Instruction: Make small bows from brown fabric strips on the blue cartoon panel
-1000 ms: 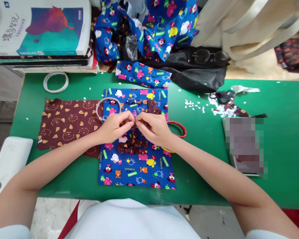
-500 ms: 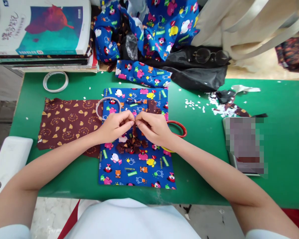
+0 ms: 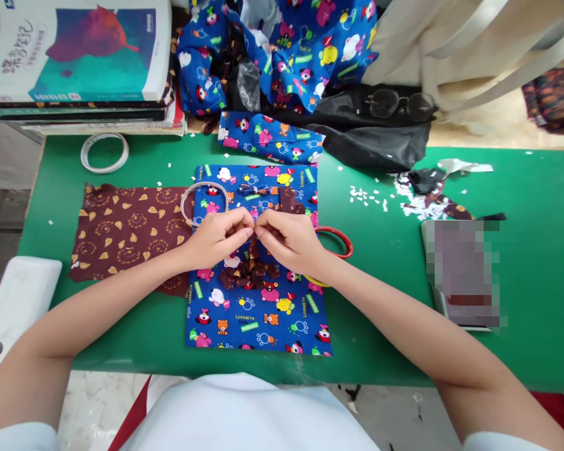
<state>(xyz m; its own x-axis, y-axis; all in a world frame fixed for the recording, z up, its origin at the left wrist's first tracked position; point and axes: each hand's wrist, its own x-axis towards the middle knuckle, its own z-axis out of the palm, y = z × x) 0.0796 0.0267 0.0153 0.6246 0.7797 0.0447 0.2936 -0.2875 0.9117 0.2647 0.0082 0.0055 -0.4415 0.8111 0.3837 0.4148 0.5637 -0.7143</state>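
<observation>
Head view: your left hand [image 3: 216, 240] and right hand [image 3: 291, 238] are pinched closed, fingertips meeting over the blue printed cloth [image 3: 258, 322]; can't tell what's held. Cloth lies flat on green surface [image 3: 380, 319], brown bunched fabric [image 3: 249, 274] on it, nearer you.

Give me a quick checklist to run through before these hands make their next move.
1. Hands together: ok; the left hand and right hand meet at the fingertips above the blue cloth.
2. Something held between the fingertips: cannot tell; too small and hidden.
3. Blue cloth flat: ok in its visible near part.
4. Blue cloth free of loose pieces: not ok; a bunched brown scrap lies on it.
5. Red loop fully in sight: not ok; the right hand partly hides it.
6. Main paper pile off the blue cloth: ok.
</observation>
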